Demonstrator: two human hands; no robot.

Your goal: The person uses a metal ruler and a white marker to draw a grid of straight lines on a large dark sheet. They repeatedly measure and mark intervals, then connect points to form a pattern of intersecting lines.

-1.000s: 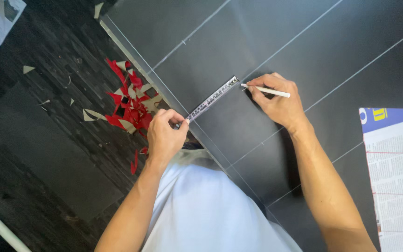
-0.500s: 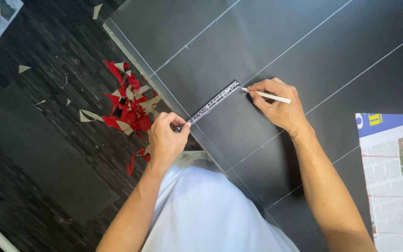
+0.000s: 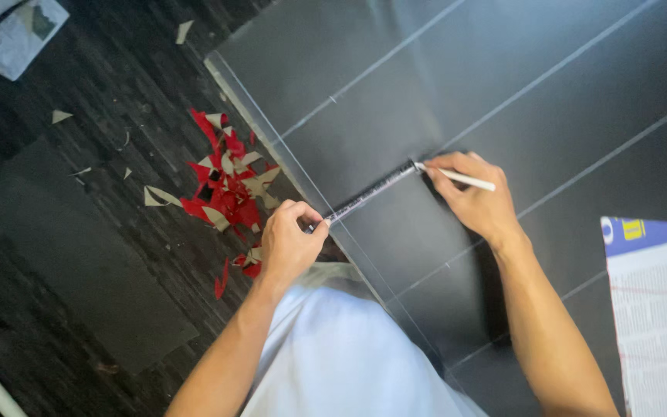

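The ruler (image 3: 370, 193) has barely shifted on the black sheet (image 3: 503, 77) since a second ago. Left hand (image 3: 289, 245) pinches its near end, right hand (image 3: 476, 202) grips a white pencil (image 3: 457, 177) at the far end, so marking looks underway.

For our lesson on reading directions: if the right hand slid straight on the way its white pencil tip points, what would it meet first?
The right hand aims its white pencil along the ruler, so it would probably first meet the left hand pinning the ruler's far end.
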